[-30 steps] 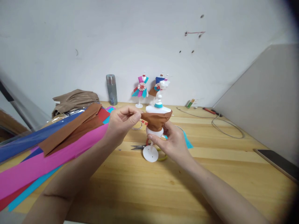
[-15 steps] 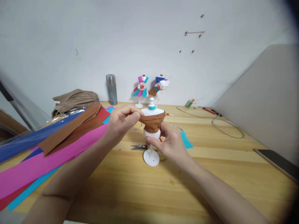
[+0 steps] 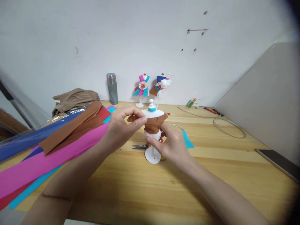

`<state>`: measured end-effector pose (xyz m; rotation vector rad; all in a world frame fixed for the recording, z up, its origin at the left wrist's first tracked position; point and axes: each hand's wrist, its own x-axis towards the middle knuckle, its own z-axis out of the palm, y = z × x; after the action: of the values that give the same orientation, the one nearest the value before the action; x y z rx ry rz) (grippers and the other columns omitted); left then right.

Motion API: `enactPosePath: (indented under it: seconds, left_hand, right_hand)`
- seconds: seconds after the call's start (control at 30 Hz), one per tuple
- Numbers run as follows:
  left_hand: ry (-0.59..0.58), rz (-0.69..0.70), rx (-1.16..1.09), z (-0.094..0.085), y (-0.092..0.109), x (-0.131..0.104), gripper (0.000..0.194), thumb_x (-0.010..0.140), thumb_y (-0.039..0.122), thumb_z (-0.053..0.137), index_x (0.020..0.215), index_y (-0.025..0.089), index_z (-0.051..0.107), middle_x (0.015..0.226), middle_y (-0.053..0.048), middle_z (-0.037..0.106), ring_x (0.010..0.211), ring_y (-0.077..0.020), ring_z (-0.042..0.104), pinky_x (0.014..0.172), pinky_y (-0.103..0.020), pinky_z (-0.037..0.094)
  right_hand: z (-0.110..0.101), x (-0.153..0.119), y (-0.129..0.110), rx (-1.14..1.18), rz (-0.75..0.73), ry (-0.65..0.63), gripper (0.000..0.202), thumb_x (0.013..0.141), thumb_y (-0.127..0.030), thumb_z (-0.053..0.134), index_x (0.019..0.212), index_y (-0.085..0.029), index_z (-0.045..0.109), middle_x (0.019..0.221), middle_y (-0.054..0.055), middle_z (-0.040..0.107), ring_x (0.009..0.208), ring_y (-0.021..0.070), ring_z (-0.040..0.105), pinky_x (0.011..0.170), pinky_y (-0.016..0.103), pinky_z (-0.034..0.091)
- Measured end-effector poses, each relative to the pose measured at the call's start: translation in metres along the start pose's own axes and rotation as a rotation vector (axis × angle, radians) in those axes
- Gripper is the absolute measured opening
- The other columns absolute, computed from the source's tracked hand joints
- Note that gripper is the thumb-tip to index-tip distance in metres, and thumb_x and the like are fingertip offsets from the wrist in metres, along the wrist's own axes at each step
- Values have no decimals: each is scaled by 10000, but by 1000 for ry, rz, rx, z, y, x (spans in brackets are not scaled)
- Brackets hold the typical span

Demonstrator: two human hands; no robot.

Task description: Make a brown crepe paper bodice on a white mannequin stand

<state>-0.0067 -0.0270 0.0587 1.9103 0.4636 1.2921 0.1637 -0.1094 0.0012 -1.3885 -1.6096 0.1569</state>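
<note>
While the right hand (image 3: pixel 173 142) grips the form (image 3: pixel 152 114) low on its body, over the table (image 3: pixel 131 181) and before the scissors (image 3: pixel 140 147), the left hand (image 3: pixel 123 125) has shifted inward along the cloth (image 3: pixel 154 124) and pinches its front; a flap (image 3: pixel 131 118) now juts out leftward, evidently leaving that side unsecured.

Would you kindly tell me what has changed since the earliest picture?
The top of the white dress form has swung left. The left hand has shifted slightly right over the form's brown wrap, part of which now shows between thumb and forefinger. The right hand still holds the form low down; the scissors stayed put.
</note>
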Motion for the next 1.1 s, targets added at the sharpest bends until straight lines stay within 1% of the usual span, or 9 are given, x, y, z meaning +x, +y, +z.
enactPosePath:
  seconds: [0.17,0.37,0.47,0.6,0.7,0.87,0.93,1.03,1.1]
  left_hand:
    - [-6,17,-30,0,-3,1,157,782,232,720,641,190,667,672,-15,646,660,-142,547,636,-276,430]
    - [-31,116,-43,0,-5,1,161,792,215,745,645,198,682,713,-28,662,720,-157,589,673,-284,467]
    - [-27,132,-56,-2,-9,1,58,797,247,769,761,208,745,838,-44,717,836,-181,647,792,-303,513]
    - [-25,73,-120,-7,-17,5,169,834,342,751,934,208,779,971,-60,763,958,-208,696,907,-321,535]
    - [-78,39,-167,-9,-21,9,173,798,290,758,939,191,771,979,-61,775,963,-209,717,900,-318,559]
    - [-91,38,-105,-7,-21,12,242,687,109,701,905,184,775,984,-59,788,961,-209,724,896,-315,573]
    - [-88,38,-112,-6,-21,12,195,702,115,709,870,186,777,936,-55,785,910,-199,720,856,-306,573]
    - [-54,-11,-160,-6,-22,11,33,754,200,755,780,182,763,826,-49,762,809,-187,700,787,-306,565]
    - [-36,-59,-209,-5,-23,11,86,748,253,792,742,177,751,777,-46,751,755,-183,691,742,-306,563]
  right_hand:
    - [0,1,0,26,112,-22,210,771,-324,719,919,-196,642,721,26,691,572,166,584,534,299,432]
    - [3,2,6,201,232,-49,280,752,-383,752,935,-208,631,831,50,701,707,209,644,589,323,488]
    - [4,3,6,328,266,-57,344,734,-404,780,981,-211,637,837,43,691,722,212,643,613,336,519]
    - [4,6,2,534,240,-113,412,725,-414,792,1050,-216,633,927,58,724,796,225,682,690,362,562]
    - [2,7,0,577,223,-146,421,725,-454,803,1046,-232,643,989,69,742,880,244,705,730,373,572]
    - [-1,4,3,551,230,-200,463,756,-554,789,1064,-227,676,925,60,749,797,213,700,689,348,573]
    - [-1,3,4,560,226,-213,483,753,-575,792,1061,-220,683,901,58,747,773,204,695,678,341,573]
    - [0,3,4,577,209,-229,491,745,-607,792,1024,-216,690,860,53,739,752,202,690,659,336,573]
    - [1,3,3,575,190,-232,487,748,-625,785,989,-212,696,818,52,730,730,204,687,640,336,572]
